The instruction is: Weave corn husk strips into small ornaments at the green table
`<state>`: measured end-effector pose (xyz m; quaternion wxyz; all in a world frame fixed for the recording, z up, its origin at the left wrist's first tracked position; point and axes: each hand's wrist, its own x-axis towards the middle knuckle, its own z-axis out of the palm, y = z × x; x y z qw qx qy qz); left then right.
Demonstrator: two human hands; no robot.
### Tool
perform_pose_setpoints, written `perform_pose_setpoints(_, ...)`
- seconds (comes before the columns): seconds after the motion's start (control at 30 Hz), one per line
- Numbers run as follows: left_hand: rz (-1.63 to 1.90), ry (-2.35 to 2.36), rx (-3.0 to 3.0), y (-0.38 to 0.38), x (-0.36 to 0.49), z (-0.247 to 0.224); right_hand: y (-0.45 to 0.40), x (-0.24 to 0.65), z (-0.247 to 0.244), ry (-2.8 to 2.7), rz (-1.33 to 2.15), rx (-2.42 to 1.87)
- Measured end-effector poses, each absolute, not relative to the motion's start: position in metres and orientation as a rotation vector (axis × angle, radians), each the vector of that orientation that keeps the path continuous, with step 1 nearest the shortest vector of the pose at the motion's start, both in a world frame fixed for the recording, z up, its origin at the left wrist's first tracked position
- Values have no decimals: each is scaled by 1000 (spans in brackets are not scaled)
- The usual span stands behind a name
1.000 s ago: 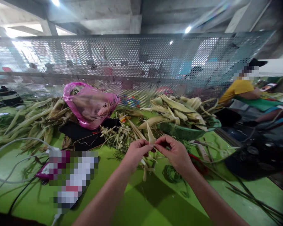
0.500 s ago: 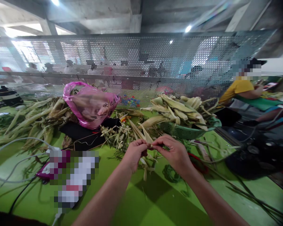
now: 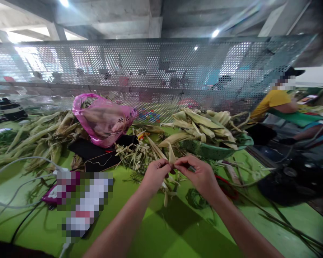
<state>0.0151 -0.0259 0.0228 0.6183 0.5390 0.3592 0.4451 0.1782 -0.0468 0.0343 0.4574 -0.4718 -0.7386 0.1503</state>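
A pale piece of corn husk (image 3: 172,153) stands pointed and upright between my hands. My left hand (image 3: 156,175) pinches its base from the left, and my right hand (image 3: 197,175) pinches the same base from the right, fingertips nearly touching. Just below them lie loose husk scraps (image 3: 165,197) on the green table (image 3: 183,229). A coil of green string (image 3: 196,199) sits partly behind my right hand. Left of the hands spreads a heap of small husk pieces (image 3: 137,159).
Husks fill a green basket (image 3: 218,149) at the back right. A pink plastic bag (image 3: 102,120), a large husk pile (image 3: 47,134) and a purple power strip (image 3: 75,179) with cables stand left. A person in yellow (image 3: 278,100) sits far right.
The held husk piece has turned more upright and shifted slightly right. Both hands have moved a little right, still pinching it. The person at the far right has shifted slightly.
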Motion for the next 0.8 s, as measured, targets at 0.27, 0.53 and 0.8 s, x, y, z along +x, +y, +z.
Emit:
perform_pose_setpoints(0.27, 1043, 764, 982, -27, 18, 20, -47, 177, 38, -1873, 285, -1128)
perform_pose_setpoints(0.53, 1089, 803, 1217, -26, 18, 21, -47, 175, 36, -1682, 529, -1211)
perform_pose_setpoints(0.8, 1116, 833, 1474, -24, 20, 15, -41, 176, 33, -1338, 886, -1164)
